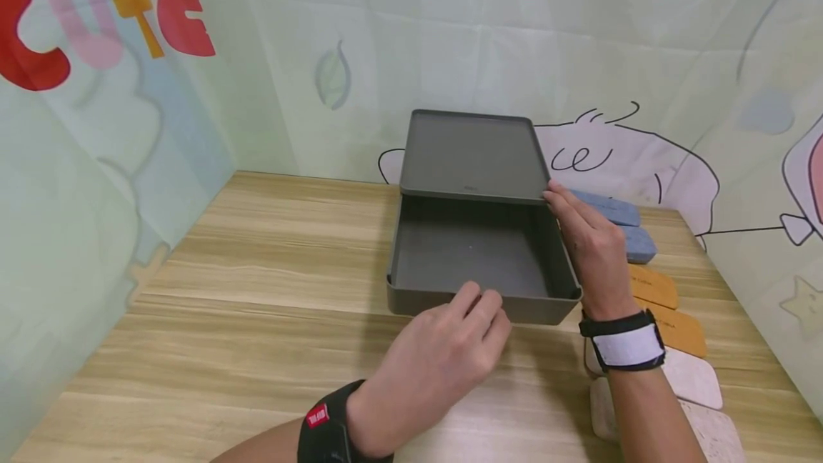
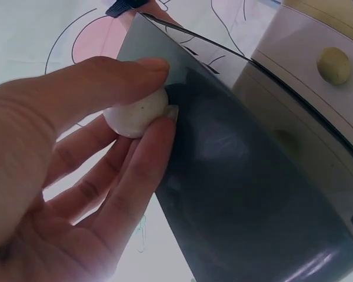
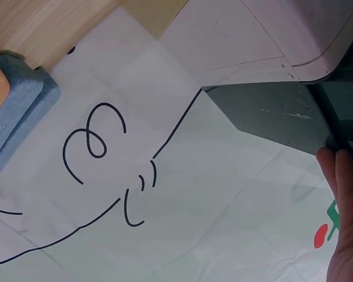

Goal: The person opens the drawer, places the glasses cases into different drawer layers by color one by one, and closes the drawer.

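A dark grey drawer (image 1: pixel 476 256) is pulled out from under the grey top (image 1: pixel 476 156) of a small drawer unit, its inside bare. My left hand (image 1: pixel 437 349) is at the drawer's front; in the left wrist view, its thumb and fingers pinch a round, whitish knob (image 2: pixel 138 114) on the dark front panel (image 2: pixel 241 170). My right hand (image 1: pixel 591 249) lies along the unit's right side. Its fairly straight fingers (image 3: pixel 344 176) touch the edge near the top's front corner.
Below the dark drawer, the left wrist view shows a paler drawer front with another round knob (image 2: pixel 334 66). Blue slabs (image 1: pixel 607 209), orange slabs (image 1: pixel 669 327) and whitish slabs (image 1: pixel 694 377) line the right of the wooden table (image 1: pixel 276 256). A printed cloth (image 1: pixel 308 41) hangs behind.
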`<state>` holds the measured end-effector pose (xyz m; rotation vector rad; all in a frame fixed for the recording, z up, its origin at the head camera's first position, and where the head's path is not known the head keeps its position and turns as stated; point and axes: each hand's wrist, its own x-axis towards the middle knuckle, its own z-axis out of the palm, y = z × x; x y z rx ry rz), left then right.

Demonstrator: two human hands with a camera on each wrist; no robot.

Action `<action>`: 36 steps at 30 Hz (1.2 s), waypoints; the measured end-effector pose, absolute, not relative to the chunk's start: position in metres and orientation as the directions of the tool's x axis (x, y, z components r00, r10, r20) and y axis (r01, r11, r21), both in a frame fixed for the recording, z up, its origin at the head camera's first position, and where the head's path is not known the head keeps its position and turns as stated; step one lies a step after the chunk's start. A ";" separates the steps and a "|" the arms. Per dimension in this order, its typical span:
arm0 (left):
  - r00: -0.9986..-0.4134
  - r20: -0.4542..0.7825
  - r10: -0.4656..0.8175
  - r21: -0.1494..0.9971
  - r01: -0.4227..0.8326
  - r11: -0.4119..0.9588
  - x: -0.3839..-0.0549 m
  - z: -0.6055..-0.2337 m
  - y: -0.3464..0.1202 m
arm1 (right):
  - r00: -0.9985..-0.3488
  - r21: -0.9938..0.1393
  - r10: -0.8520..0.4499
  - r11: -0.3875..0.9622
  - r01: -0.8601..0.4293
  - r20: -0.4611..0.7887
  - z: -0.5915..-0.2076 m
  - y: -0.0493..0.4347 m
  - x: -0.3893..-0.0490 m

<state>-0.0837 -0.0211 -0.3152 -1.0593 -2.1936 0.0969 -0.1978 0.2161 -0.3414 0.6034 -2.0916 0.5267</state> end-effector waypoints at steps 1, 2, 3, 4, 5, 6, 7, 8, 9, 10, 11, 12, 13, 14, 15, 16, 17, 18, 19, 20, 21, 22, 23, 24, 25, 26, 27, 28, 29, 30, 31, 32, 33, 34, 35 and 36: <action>-0.429 0.552 0.715 -0.346 0.663 0.664 -0.083 -0.315 -0.021 | -0.500 -0.142 -0.222 0.794 -0.591 0.837 -0.341 0.216 -0.198; -0.428 0.553 0.714 -0.345 0.663 0.665 -0.083 -0.315 -0.021 | -0.499 -0.147 -0.218 0.791 -0.593 0.839 -0.341 0.216 -0.198; -0.427 0.553 0.715 -0.351 0.659 0.665 -0.083 -0.315 -0.021 | -0.499 -0.142 -0.220 0.795 -0.590 0.838 -0.341 0.216 -0.198; -0.427 0.552 0.716 -0.355 0.656 0.666 -0.082 -0.315 -0.021 | -0.499 -0.149 -0.214 0.793 -0.591 0.840 -0.341 0.216 -0.198; -0.427 0.552 0.716 -0.361 0.652 0.667 -0.082 -0.315 -0.021 | -0.500 -0.145 -0.216 0.796 -0.587 0.838 -0.341 0.216 -0.198; -0.427 0.552 0.717 -0.364 0.650 0.667 -0.081 -0.315 -0.021 | -0.503 -0.149 -0.213 0.796 -0.587 0.838 -0.341 0.216 -0.198; -0.427 0.551 0.717 -0.367 0.647 0.668 -0.081 -0.315 -0.021 | -0.505 -0.153 -0.210 0.796 -0.585 0.837 -0.341 0.216 -0.198; -0.428 0.550 0.717 -0.372 0.643 0.669 -0.080 -0.315 -0.021 | -0.508 -0.158 -0.207 0.796 -0.585 0.836 -0.341 0.216 -0.198; -0.430 0.546 0.719 -0.378 0.640 0.670 -0.079 -0.315 -0.021 | -0.510 -0.161 -0.205 0.795 -0.584 0.836 -0.341 0.216 -0.198; -0.432 0.544 0.719 -0.379 0.639 0.670 -0.079 -0.315 -0.021 | -0.510 -0.169 -0.199 0.792 -0.587 0.837 -0.341 0.216 -0.198; -0.433 0.542 0.720 -0.380 0.638 0.669 -0.078 -0.315 -0.020 | -0.511 -0.172 -0.197 0.791 -0.587 0.837 -0.341 0.216 -0.198; -0.435 0.541 0.720 -0.378 0.640 0.669 -0.078 -0.315 -0.020 | -0.511 -0.175 -0.195 0.789 -0.588 0.837 -0.341 0.216 -0.198; -0.436 0.539 0.721 -0.378 0.640 0.670 -0.077 -0.315 -0.020 | -0.511 -0.175 -0.195 0.789 -0.589 0.837 -0.340 0.216 -0.198; -0.437 0.539 0.720 -0.376 0.641 0.670 -0.077 -0.315 -0.020 | -0.510 -0.175 -0.195 0.789 -0.589 0.838 -0.340 0.216 -0.198; -0.437 0.539 0.720 -0.373 0.643 0.669 -0.076 -0.314 -0.020 | -0.509 -0.175 -0.195 0.788 -0.590 0.838 -0.340 0.216 -0.198; -0.437 0.540 0.720 -0.371 0.644 0.669 -0.076 -0.314 -0.020 | -0.509 -0.170 -0.199 0.790 -0.589 0.838 -0.340 0.217 -0.198; -0.436 0.541 0.719 -0.369 0.645 0.669 -0.076 -0.314 -0.020 | -0.509 -0.171 -0.198 0.790 -0.589 0.838 -0.340 0.217 -0.199; -0.436 0.542 0.718 -0.366 0.647 0.669 -0.076 -0.314 -0.020 | -0.510 -0.171 -0.198 0.791 -0.588 0.837 -0.340 0.217 -0.199; -0.436 0.543 0.717 -0.364 0.647 0.670 -0.075 -0.314 -0.020 | -0.510 -0.177 -0.193 0.789 -0.589 0.838 -0.339 0.217 -0.199; -0.436 0.544 0.716 -0.360 0.649 0.670 -0.075 -0.314 -0.020 | -0.512 -0.179 -0.191 0.789 -0.588 0.838 -0.339 0.217 -0.199; -0.436 0.545 0.716 -0.359 0.650 0.670 -0.076 -0.314 -0.020 | -0.514 -0.182 -0.190 0.789 -0.587 0.837 -0.339 0.217 -0.199; -0.438 0.545 0.715 -0.356 0.652 0.670 -0.076 -0.314 -0.020 | -0.516 -0.184 -0.188 0.790 -0.585 0.836 -0.339 0.216 -0.198; -0.439 0.543 0.715 -0.352 0.654 0.669 -0.076 -0.314 -0.020 | -0.517 -0.191 -0.182 0.787 -0.586 0.836 -0.339 0.216 -0.198; -0.442 0.543 0.714 -0.348 0.656 0.670 -0.076 -0.314 -0.020 | -0.519 -0.193 -0.182 0.787 -0.586 0.835 -0.338 0.216 -0.198; -0.443 0.542 0.714 -0.346 0.656 0.671 -0.076 -0.314 -0.020 | -0.522 -0.194 -0.183 0.787 -0.586 0.833 -0.338 0.216 -0.197; -0.445 0.541 0.713 -0.343 0.657 0.671 -0.076 -0.314 -0.020 | -0.525 -0.195 -0.185 0.787 -0.586 0.831 -0.338 0.216 -0.197; -0.446 0.542 0.712 -0.342 0.657 0.672 -0.075 -0.314 -0.020 | -0.529 -0.195 -0.188 0.787 -0.586 0.828 -0.338 0.216 -0.196; -0.446 0.544 0.711 -0.339 0.658 0.673 -0.075 -0.314 -0.020 | -0.532 -0.195 -0.191 0.788 -0.585 0.825 -0.338 0.216 -0.195; -0.445 0.547 0.709 -0.338 0.657 0.673 -0.075 -0.314 -0.020 | -0.537 -0.197 -0.194 0.787 -0.585 0.821 -0.337 0.216 -0.194; -0.442 0.551 0.707 -0.340 0.655 0.675 -0.075 -0.314 -0.020 | -0.542 -0.198 -0.196 0.788 -0.583 0.817 -0.337 0.217 -0.193; -0.438 0.555 0.707 -0.341 0.655 0.674 -0.075 -0.315 -0.020 | -0.549 -0.201 -0.197 0.790 -0.579 0.812 -0.337 0.217 -0.192; -0.436 0.558 0.706 -0.340 0.656 0.674 -0.075 -0.315 -0.020 | -0.554 -0.203 -0.196 0.792 -0.576 0.809 -0.337 0.218 -0.191; -0.434 0.561 0.705 -0.339 0.656 0.674 -0.075 -0.315 -0.020 | -0.556 -0.203 -0.196 0.794 -0.574 0.808 -0.337 0.218 -0.190; -0.432 0.563 0.704 -0.338 0.657 0.674 -0.076 -0.315 -0.020 | -0.557 -0.201 -0.197 0.795 -0.572 0.807 -0.337 0.219 -0.189; -0.432 0.562 0.705 -0.336 0.659 0.673 -0.076 -0.315 -0.020 | -0.557 -0.200 -0.197 0.796 -0.572 0.807 -0.337 0.220 -0.187; -0.432 0.562 0.706 -0.336 0.660 0.672 -0.076 -0.315 -0.020 | -0.556 -0.190 -0.204 0.801 -0.568 0.806 -0.337 0.221 -0.186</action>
